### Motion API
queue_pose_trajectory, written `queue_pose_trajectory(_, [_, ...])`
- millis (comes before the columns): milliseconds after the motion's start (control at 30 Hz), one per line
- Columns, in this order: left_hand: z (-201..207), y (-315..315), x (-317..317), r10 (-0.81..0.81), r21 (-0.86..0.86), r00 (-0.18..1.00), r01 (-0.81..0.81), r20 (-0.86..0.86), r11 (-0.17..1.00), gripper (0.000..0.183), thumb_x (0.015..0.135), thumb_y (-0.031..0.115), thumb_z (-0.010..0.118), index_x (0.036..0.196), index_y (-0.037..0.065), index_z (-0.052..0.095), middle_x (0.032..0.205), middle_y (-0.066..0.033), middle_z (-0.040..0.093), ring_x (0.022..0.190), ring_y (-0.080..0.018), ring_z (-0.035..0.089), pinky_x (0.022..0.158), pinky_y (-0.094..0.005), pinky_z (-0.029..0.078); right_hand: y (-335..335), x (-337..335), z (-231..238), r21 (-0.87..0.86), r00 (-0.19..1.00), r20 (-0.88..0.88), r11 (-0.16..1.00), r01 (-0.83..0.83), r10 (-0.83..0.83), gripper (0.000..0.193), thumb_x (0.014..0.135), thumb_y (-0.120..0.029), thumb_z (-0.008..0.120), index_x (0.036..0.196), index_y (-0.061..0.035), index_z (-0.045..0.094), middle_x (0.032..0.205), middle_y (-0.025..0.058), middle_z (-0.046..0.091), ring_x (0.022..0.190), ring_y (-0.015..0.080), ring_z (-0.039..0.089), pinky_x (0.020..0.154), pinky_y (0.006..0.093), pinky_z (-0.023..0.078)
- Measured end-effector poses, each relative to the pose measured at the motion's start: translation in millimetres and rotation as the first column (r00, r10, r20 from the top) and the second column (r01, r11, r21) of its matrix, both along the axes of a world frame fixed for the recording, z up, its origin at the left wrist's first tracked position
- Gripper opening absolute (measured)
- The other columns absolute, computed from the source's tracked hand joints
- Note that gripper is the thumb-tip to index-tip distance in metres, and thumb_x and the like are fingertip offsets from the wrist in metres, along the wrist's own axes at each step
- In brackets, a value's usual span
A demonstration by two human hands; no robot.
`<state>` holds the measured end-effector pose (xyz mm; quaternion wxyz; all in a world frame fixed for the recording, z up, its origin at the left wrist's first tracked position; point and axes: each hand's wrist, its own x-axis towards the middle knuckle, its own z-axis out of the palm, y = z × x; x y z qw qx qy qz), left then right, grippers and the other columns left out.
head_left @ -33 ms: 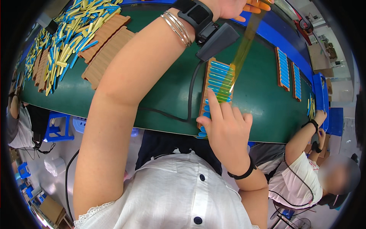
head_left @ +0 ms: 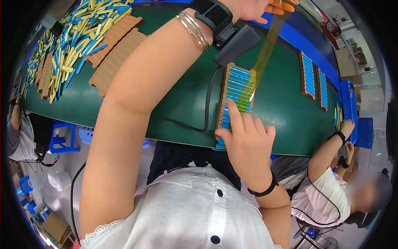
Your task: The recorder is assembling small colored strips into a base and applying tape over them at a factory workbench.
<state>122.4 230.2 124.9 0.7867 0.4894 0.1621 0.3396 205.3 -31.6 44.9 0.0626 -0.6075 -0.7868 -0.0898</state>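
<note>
My left hand (head_left: 251,8) reaches to the far edge, partly cut off by the top of the view. Its fingers look orange and are closed around the upper end of a strip of clear yellow tape (head_left: 267,50). Taut, the strip slants down onto a brown ridged board (head_left: 224,89) that bears a row of blue sticks (head_left: 239,78). Along the right part of the row the tape lies over the sticks. My right hand (head_left: 251,145) rests at the board's near end, index finger outstretched on the sticks, thumb apart, other fingers loosely bent, holding nothing visible.
A large heap of yellow and blue sticks (head_left: 76,45) covers the far left, beside brown ridged boards (head_left: 118,62). Two filled boards (head_left: 307,74) lie at right. A black cable (head_left: 206,103) crosses the green table (head_left: 178,89). A co-worker (head_left: 327,195) sits at right.
</note>
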Motion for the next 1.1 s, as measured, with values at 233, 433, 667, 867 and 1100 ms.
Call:
queue_pose_trajectory(233, [15.3, -1.9, -4.7, 0.051, -0.1, 0.992, -0.063, -0.118, 0.993, 0.098, 0.088, 0.086, 0.011, 0.11, 0.008, 0.067, 0.104, -0.007, 0.064, 0.103, -0.0223, 0.05, 0.107, -0.0599, 0.015, -18.8, 20.1, -10.7, 0.04, 0.983, -0.18, 0.999, 0.034, -0.026, 0.035, 0.087, -0.033, 0.072, 0.115, -0.0126, 0.068, 0.111, 0.0005, 0.068, 0.093, 0.0211, 0.056, 0.082, 0.0385, 0.035])
queue_pose_trajectory(433, [19.0, -4.1, -1.2, 0.063, -0.101, 0.988, -0.077, -0.14, 0.992, 0.098, 0.088, 0.087, 0.012, 0.104, 0.009, 0.069, 0.101, -0.007, 0.065, 0.102, -0.0234, 0.051, 0.106, -0.0605, 0.016, -6.9, 28.3, -15.9, 0.073, 0.94, -0.34, 0.997, 0.032, -0.005, 0.015, 0.089, -0.025, 0.07, 0.099, -0.0136, 0.073, 0.099, -0.0012, 0.068, 0.087, 0.0194, 0.057, 0.079, 0.0365, 0.034])
queue_pose_trajectory(667, [-6.2, 17.3, 7.6, -0.024, 0.025, 0.998, 0.026, -0.06, 0.999, 0.099, 0.086, 0.089, 0.013, 0.106, 0.008, 0.068, 0.1, -0.0074, 0.065, 0.101, -0.0214, 0.053, 0.109, -0.0602, 0.013, 15.5, 33.9, -12.3, -0.016, 0.908, -0.418, 1.0, 0.018, -0.023, 0.015, 0.094, -0.023, 0.065, 0.088, -0.0113, 0.073, 0.084, 0.0006, 0.069, 0.074, 0.0228, 0.058, 0.07, 0.0377, 0.034])
queue_pose_trajectory(867, [-6.0, 9.3, 9.6, 0.001, -0.039, 0.988, -0.008, -0.157, 0.999, 0.099, 0.088, 0.087, 0.011, 0.11, 0.007, 0.066, 0.097, -0.0063, 0.066, 0.1, -0.021, 0.056, 0.11, -0.0629, 0.009, 22.7, 34.7, -7.9, -0.023, 0.906, -0.42, 0.999, 0.038, -0.044, 0.018, 0.095, -0.024, 0.062, 0.087, -0.011, 0.073, 0.08, 0.0021, 0.069, 0.072, 0.0234, 0.059, 0.071, 0.0384, 0.035])
queue_pose_trajectory(1100, [-9.5, 10.8, 1.0, 0.015, 0.008, 0.989, -0.014, -0.149, 1.0, 0.101, 0.09, 0.084, 0.01, 0.117, 0.004, 0.064, 0.096, -0.0048, 0.066, 0.102, -0.0208, 0.056, 0.109, -0.064, 0.007, 5.4, 31.1, -8.6, 0.015, 0.93, -0.36, 0.997, 0.08, -0.069, 0.011, 0.091, -0.021, 0.068, 0.095, -0.0125, 0.072, 0.087, 0.0013, 0.069, 0.077, 0.0218, 0.06, 0.075, 0.0387, 0.036])
